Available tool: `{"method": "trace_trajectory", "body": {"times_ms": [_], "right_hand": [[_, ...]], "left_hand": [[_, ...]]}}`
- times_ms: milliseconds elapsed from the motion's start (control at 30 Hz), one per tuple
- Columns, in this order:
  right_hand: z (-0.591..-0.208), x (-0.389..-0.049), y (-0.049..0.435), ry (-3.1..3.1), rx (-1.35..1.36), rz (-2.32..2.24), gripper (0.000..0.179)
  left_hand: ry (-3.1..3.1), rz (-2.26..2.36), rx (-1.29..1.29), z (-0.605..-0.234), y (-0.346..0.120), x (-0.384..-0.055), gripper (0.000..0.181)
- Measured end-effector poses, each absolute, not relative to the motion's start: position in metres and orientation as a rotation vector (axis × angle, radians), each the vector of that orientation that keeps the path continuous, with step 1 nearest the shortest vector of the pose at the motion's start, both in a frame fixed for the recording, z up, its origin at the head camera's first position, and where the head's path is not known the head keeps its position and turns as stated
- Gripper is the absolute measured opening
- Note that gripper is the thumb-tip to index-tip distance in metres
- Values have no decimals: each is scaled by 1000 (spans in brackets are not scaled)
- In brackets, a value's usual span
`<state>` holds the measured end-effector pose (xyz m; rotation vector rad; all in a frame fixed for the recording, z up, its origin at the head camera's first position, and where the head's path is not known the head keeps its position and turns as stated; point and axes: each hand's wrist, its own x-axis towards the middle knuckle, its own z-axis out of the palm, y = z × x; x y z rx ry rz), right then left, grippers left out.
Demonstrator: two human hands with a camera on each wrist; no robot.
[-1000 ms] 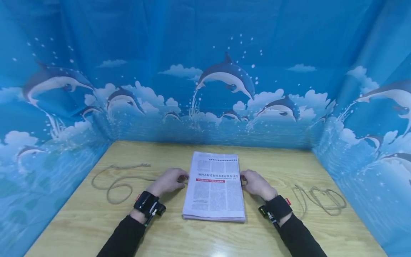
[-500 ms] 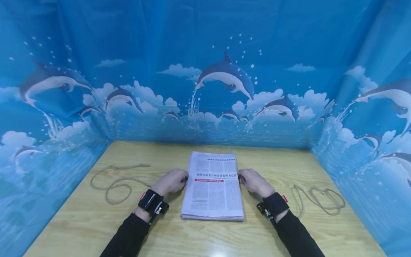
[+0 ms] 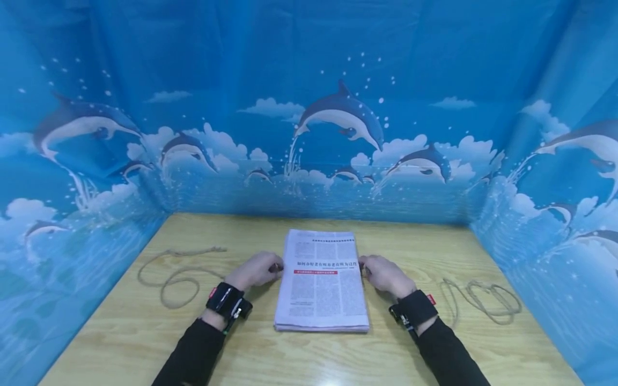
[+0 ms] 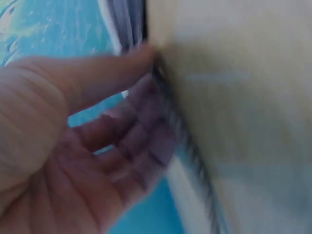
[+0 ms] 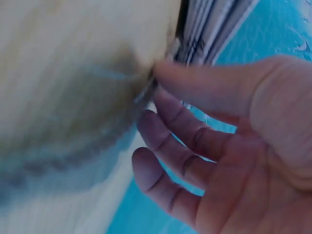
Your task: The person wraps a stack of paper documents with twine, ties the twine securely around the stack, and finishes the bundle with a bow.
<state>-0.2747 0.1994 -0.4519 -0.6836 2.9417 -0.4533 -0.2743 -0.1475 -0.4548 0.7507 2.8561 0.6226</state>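
Head view: 2 hands [image 3: 253, 271] [image 3: 384, 275] in pinches on rope [image 4: 193, 153], newspapers [image 3: 321, 295] between, curtain [image 3: 241, 64] behind.

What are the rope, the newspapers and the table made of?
The rope looks like rough, dull plant fibre, maybe jute: it's tan and twisted. The newspapers look like matte paper: there's print on top and layered edges. The table looks like smooth wood, or a wood-look coating: it shows grain and glare.
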Motion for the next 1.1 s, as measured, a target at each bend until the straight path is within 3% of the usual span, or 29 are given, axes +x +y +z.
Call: {"method": "trace_trajectory", "body": {"times_ms": [233, 700, 867, 1100], "right_hand": [[-439, -272, 219, 2800, -476, -505, 12], [-441, -259, 233, 2781, -536, -405, 9], [-442, -254, 236, 2796, -565, -355, 17], [-435, -263, 246, 2942, -712, -454, 8]], "left_hand": [[2793, 582, 469, -446, -164, -270, 18], [2816, 647, 599, -442, -177, -269, 9], [2821, 675, 560, -442, -189, -270, 12], [2947, 638, 474, -429, -197, -269, 6]]}}
